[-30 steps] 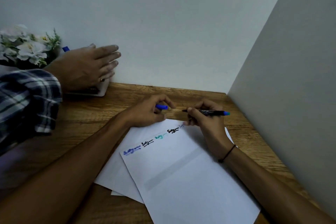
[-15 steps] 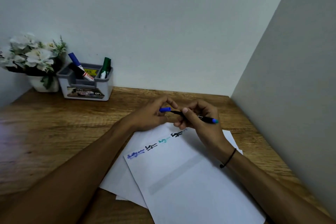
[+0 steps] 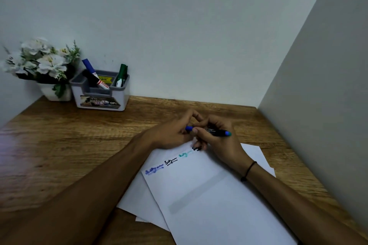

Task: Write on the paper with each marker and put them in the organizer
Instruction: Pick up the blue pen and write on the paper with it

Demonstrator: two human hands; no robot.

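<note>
There is 1 view, from a wide-angle camera worn on the person's head. It looks forward and down across a wooden table [image 3: 59, 145] into a corner where 2 walls meet. Both forearms enter from the bottom edge and the hands meet just right of the frame's centre, close to the lens. The organizer [image 3: 100, 93] and a flower pot [image 3: 54, 93] sit farther off, at middle left. Straight edges bow near the borders.

Left hand [image 3: 175, 133]: your fingers pinch a blue cap [image 3: 189, 128].
Right hand [image 3: 221, 137]: you grip the marker [image 3: 218, 131], knuckles touching the left hand.
</note>
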